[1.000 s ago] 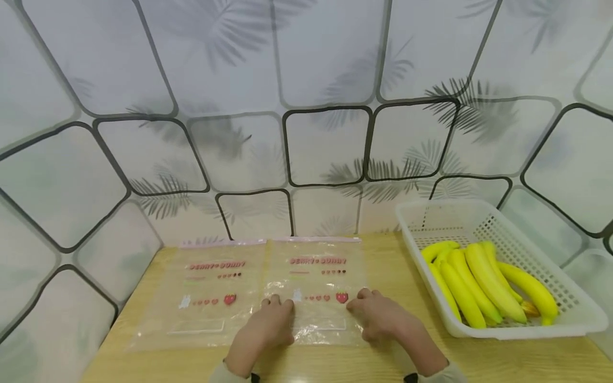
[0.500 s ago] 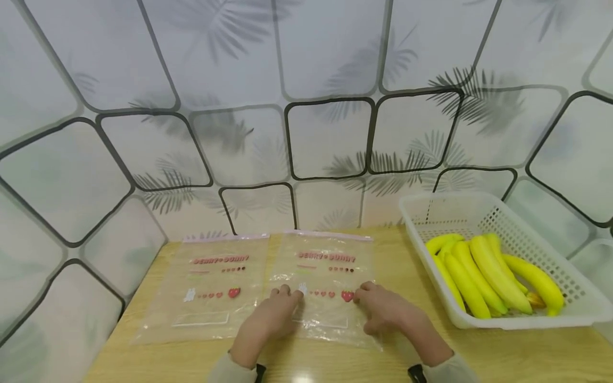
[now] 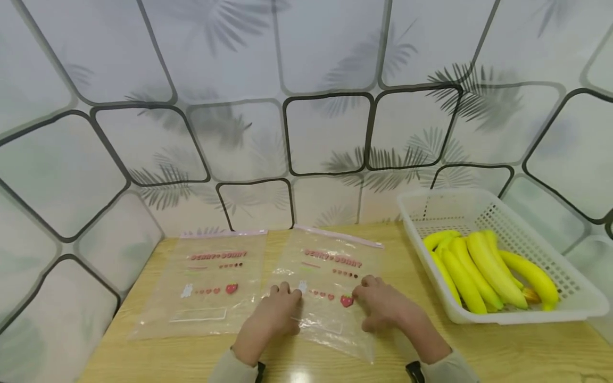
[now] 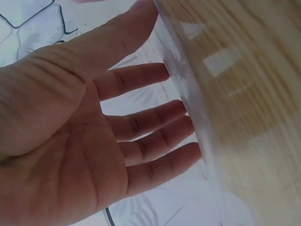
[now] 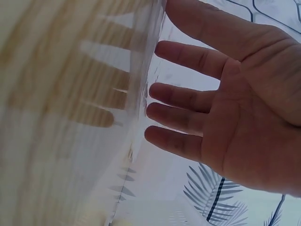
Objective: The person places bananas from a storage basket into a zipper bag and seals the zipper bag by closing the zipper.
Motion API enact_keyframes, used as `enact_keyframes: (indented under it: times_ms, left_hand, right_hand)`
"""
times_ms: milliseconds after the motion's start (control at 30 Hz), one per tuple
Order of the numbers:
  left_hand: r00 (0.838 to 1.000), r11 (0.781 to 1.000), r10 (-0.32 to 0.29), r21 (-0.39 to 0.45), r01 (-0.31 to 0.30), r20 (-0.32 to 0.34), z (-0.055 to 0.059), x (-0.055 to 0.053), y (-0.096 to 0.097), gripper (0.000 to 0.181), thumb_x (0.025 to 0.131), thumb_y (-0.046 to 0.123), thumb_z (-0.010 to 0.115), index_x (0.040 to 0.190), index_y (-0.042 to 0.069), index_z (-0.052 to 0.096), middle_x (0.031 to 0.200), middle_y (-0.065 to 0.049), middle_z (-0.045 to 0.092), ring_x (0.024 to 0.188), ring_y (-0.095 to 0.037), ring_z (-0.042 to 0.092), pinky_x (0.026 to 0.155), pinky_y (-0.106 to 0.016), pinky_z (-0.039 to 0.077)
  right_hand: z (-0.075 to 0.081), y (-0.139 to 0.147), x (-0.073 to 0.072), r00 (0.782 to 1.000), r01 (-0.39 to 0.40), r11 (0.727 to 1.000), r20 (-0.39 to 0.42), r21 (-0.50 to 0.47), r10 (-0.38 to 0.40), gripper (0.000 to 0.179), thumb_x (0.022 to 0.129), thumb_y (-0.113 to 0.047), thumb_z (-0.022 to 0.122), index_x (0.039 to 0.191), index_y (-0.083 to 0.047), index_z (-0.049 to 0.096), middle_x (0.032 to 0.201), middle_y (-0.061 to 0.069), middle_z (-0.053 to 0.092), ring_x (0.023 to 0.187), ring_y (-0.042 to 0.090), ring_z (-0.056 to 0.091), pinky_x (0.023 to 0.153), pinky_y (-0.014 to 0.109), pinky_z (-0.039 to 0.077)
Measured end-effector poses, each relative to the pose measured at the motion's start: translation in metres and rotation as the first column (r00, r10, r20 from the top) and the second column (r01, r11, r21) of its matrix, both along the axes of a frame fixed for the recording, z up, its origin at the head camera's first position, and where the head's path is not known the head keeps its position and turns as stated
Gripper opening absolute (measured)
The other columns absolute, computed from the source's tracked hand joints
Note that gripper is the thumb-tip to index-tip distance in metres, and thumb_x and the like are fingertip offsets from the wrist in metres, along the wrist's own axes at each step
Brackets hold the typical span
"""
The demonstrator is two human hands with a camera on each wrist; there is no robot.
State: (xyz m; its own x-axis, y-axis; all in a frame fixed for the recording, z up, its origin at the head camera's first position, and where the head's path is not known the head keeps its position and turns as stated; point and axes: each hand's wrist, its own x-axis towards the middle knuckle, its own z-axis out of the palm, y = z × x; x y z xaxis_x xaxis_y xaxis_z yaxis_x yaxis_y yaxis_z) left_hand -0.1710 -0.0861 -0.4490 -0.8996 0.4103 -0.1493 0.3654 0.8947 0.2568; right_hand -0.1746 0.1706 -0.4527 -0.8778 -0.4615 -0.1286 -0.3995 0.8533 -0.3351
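Two clear zip bags printed with pink lettering, a white bunny and strawberries lie flat side by side on the wooden table. The right bag (image 3: 318,271) is turned at an angle, its pink zip strip sloping down to the right. My left hand (image 3: 272,318) rests its fingertips on that bag's left side; the left wrist view shows its fingers (image 4: 141,125) nearly straight and spread. On the bag's right side, beside the strawberry print, my right hand (image 3: 389,307) touches down with extended fingers (image 5: 183,99). The left bag (image 3: 208,276) lies straight, untouched.
A white perforated plastic basket (image 3: 541,318) stands on the right of the table (image 3: 158,361), with several yellow bananas (image 3: 479,266) in it. A patterned wall covering (image 3: 325,133) with leaf shapes rises directly behind the table and at both sides.
The right bag has turned clockwise under my hands, its right end of the zip strip now lower, and a gap has opened between it and the left bag. Both hands stay on it.
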Motion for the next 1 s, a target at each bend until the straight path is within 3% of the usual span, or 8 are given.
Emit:
enact_keyframes:
  times_ms: [133,300,533,800,1000]
  left_hand:
    - [1.000,1.000,-0.002,0.010,0.002,0.026,0.0036,0.0030,0.0003,0.046,0.071,0.021,0.086,0.108,0.005,0.064,0.105,-0.016,0.052,0.096,-0.032,0.050,0.072,-0.047,0.054]
    - [1.000,1.000,-0.005,-0.012,0.005,0.022,0.0023,0.0047,0.0034,0.059,0.070,0.034,0.088,0.112,0.003,0.060,0.105,-0.015,0.050,0.094,-0.031,0.047,0.064,-0.044,0.053]
    - [1.000,1.000,-0.004,-0.008,0.005,0.012,-0.0019,0.0021,0.0015,0.060,0.067,0.024,0.089,0.114,0.002,0.058,0.107,-0.016,0.052,0.097,-0.033,0.050,0.072,-0.047,0.053]
    - [1.000,0.999,-0.021,0.034,0.020,0.021,0.0019,0.0033,0.0007,0.044,0.068,0.006,0.082,0.107,0.008,0.063,0.111,-0.017,0.054,0.102,-0.035,0.052,0.077,-0.050,0.054]
    - [0.996,0.999,0.001,0.034,-0.004,0.088,0.0023,0.0067,0.0058,0.050,0.067,0.026,0.088,0.102,0.006,0.059,0.110,-0.018,0.051,0.101,-0.035,0.050,0.073,-0.049,0.054]
  right_hand:
    - [-0.0006,0.0000,-0.0010,1.000,0.005,1.000,0.028,0.005,-0.005,0.054,0.060,-0.011,0.083,0.110,-0.006,0.064,0.106,0.011,0.055,0.093,0.027,0.053,0.081,0.047,0.050]
    - [0.0006,-0.0003,-0.0009,0.999,0.012,1.000,0.029,0.015,-0.013,0.056,0.059,-0.014,0.086,0.110,-0.006,0.063,0.104,0.010,0.053,0.093,0.026,0.050,0.079,0.045,0.049]
    - [0.0010,-0.0004,-0.0003,0.999,0.031,1.000,0.018,0.005,-0.031,0.056,0.057,-0.011,0.085,0.108,-0.005,0.064,0.104,0.014,0.052,0.092,0.028,0.050,0.077,0.047,0.051]
    - [0.0033,0.0002,-0.0012,0.998,0.045,0.999,0.044,-0.002,-0.045,0.051,0.063,-0.015,0.086,0.109,-0.008,0.065,0.118,0.017,0.053,0.102,0.035,0.053,0.089,0.057,0.048]
    - [0.0034,0.0007,-0.0009,0.997,0.045,0.999,0.060,0.001,-0.045,0.051,0.064,-0.017,0.087,0.109,-0.010,0.063,0.116,0.016,0.054,0.100,0.034,0.054,0.088,0.056,0.050]
